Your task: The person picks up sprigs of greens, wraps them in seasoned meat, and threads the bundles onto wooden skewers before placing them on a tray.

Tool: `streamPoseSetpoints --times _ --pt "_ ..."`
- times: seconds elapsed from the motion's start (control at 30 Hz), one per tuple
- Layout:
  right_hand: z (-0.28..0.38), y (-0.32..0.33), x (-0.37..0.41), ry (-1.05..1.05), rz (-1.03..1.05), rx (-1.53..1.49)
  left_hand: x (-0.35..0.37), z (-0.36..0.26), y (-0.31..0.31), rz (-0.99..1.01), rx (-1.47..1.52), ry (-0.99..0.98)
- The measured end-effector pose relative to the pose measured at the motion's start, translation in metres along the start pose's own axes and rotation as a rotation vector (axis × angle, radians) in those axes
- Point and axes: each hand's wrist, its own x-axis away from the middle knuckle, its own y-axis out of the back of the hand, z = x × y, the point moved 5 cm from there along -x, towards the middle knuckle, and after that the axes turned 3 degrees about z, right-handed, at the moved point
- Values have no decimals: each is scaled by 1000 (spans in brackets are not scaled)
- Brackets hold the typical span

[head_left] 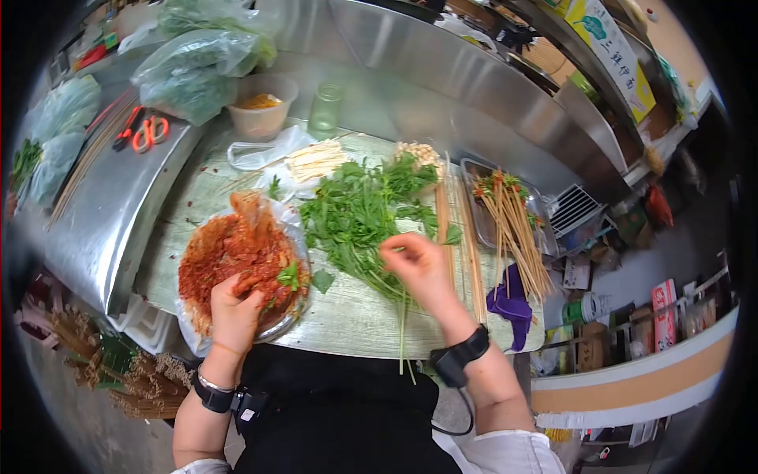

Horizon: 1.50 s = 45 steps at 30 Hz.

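Note:
A bowl [297,317] lined with clear plastic holds chopped meat [229,249] coated in red sauce. My left hand [235,312] is over its near side, fingertips closed on some of the red-coated meat. Beside those fingers, a green leaf sprig [289,275] lies on the mixture. My right hand [422,268] hovers at the right edge of a heap of leafy greens [347,209], thumb and fingers curled into a pinch. Whatever is between them, if anything, is too small to make out. Long stems [403,336] hang over the table's front edge.
Wooden skewers [466,245] lie right of the greens. A tray [483,225] holds several loaded skewers, with a purple cloth [512,308] nearby. Behind are pale strips [316,162], a plastic tub [264,118] and a green glass [325,109]. Scissors [150,133] rest on the left metal counter [103,229].

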Motion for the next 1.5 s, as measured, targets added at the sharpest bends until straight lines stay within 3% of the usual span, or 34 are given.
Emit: streamPoseSetpoints --times 0.07,0.13,0.17,0.23,0.37,0.43,0.63,0.7,0.77,0.87,0.97,1.1,1.17,1.33,1.5 --pt "-29 67 -5 -67 -173 359 -1 2 1 -3 2 -3" --pt "-66 126 -3 -68 -219 827 -2 1 2 -5 -95 -42" --pt "-66 135 -2 -73 -223 833 -2 3 2 1 -90 -40" --pt "-82 151 -1 -501 -78 1278 -3 4 4 -26 -182 -47" --pt "-133 174 -2 -510 -170 1315 -3 3 1 -37 -131 -50" --pt "-122 170 -3 -550 -91 1165 -3 4 3 -37 -145 -45" --pt "-123 177 9 -613 -133 632 -2 11 7 -47 -161 -40" --pt "-126 184 12 -459 -160 619 -3 14 11 -67 -191 -65" --pt "-92 181 19 -362 -191 535 -4 25 20 -90 -175 -56" --pt "-38 186 48 -330 -203 19 -6 26 24 -104 -202 -41" --pt "6 207 97 -244 -299 -191 -8 17 17 -91 -312 -71" --pt "5 244 173 -151 -454 -309 -6 11 9 -128 -352 -50" --pt "-4 261 210 -50 -576 -392 -7 6 10 -163 -599 -88" --pt "-35 273 271 -8 -802 -487 -11 18 27 -200 -451 -49" --pt "-63 279 292 15 -897 -537 -18 25 56 -253 -527 -36"
